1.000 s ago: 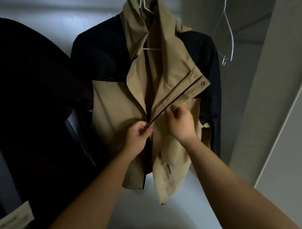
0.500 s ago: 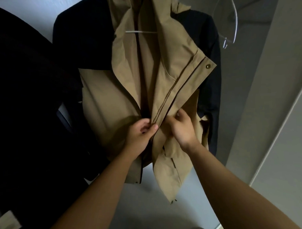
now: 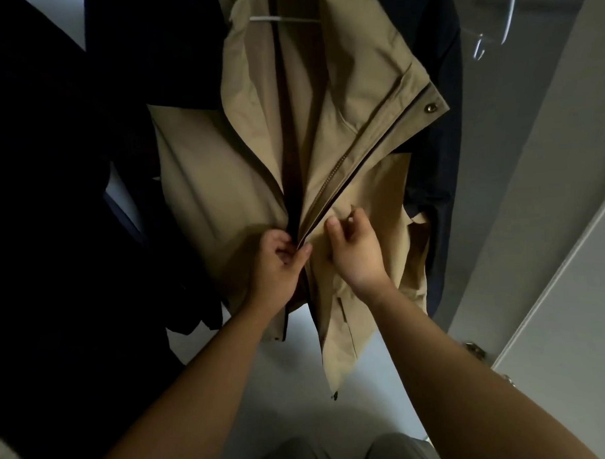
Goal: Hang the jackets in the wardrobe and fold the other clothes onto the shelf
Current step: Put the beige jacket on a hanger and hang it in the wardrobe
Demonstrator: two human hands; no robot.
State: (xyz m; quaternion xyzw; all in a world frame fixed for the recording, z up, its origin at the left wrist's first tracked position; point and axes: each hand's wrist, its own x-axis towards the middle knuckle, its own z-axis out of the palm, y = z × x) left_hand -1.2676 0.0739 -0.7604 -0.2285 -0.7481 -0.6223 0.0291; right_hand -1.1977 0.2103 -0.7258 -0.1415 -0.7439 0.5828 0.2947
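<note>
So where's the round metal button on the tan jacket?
In the head view's upper right, the round brass snap button sits at the corner of the tan fabric jacket's folded-back flap, above the right hand.

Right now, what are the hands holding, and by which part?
The left hand pinches the tan jacket at its front zip edge. The right hand is at the other front panel; whether it grips the cloth cannot be told.

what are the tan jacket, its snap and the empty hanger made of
The jacket looks like matte woven cloth, maybe cotton or a nylon blend: crisp creases, no shine. The snap seems dark metal, perhaps brass: small round glint. The hanger is thin wire, seemingly white-coated.
</note>
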